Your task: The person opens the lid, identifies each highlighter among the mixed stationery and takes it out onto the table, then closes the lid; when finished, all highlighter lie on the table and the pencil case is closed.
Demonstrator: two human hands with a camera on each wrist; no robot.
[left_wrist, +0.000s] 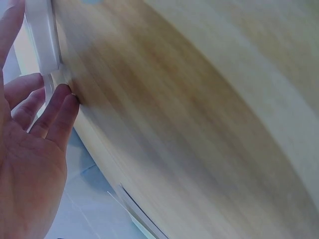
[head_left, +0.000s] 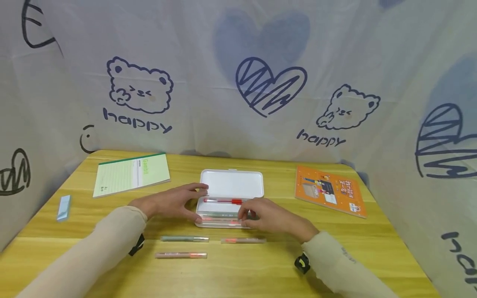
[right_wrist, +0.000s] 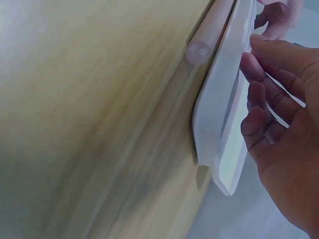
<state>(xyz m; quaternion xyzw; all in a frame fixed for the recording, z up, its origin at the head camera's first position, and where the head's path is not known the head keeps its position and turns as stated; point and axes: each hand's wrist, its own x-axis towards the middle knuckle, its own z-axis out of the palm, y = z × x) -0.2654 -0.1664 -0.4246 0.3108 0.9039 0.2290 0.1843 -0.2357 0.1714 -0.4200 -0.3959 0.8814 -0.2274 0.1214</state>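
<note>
An open white pencil case (head_left: 232,184) lies mid-table, its lid tipped back. Inside are a red pen (head_left: 223,201) along the back, a green pen (head_left: 219,214) and a pink pen (head_left: 220,220) near the front. My left hand (head_left: 172,203) rests at the case's left side, thumb by the front corner and the other fingers loosely spread toward the hinge. Over the case's right half, my right hand (head_left: 266,215) has its thumb and index finger bent down at the pink pen's right end, pinching it. The case wall hides those fingertips partly in the right wrist view.
In front of the case lie a green pen (head_left: 184,239) and two pink pens, one at left (head_left: 180,255) and one at right (head_left: 243,240). A pale green notebook (head_left: 130,176) and a small light-blue item (head_left: 63,207) lie left, an orange booklet (head_left: 329,190) right. A printed curtain (head_left: 208,124) stands behind.
</note>
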